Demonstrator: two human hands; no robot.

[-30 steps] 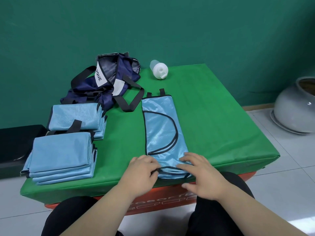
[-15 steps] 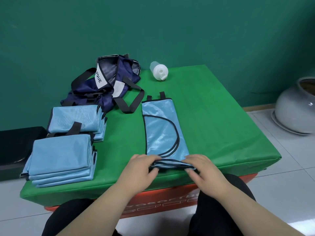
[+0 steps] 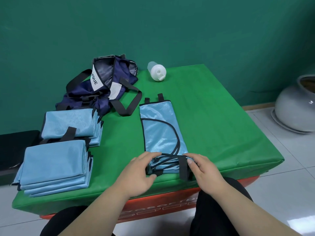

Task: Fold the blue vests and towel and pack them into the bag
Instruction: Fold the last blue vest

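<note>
A light blue vest (image 3: 159, 126) with black trim lies folded into a long strip in the middle of the green table (image 3: 213, 120). Its near end is lifted and turned back over itself. My left hand (image 3: 139, 172) pinches that end at its left corner and my right hand (image 3: 206, 171) pinches it at the right, beside a black strap. Two stacks of folded blue vests lie on the left, the near stack (image 3: 54, 167) and the far stack (image 3: 71, 125). The open navy bag (image 3: 104, 87) sits at the back left.
A white plastic bottle (image 3: 156, 71) lies on its side at the back of the table. A grey ceramic pot (image 3: 296, 108) stands on the tiled floor to the right. A black object (image 3: 15, 147) sits left of the table. My knees are under the near edge.
Both hands have lifted the vest's near end off the table edge and rolled it away from me over the strip; a black strap now shows at the fold.
</note>
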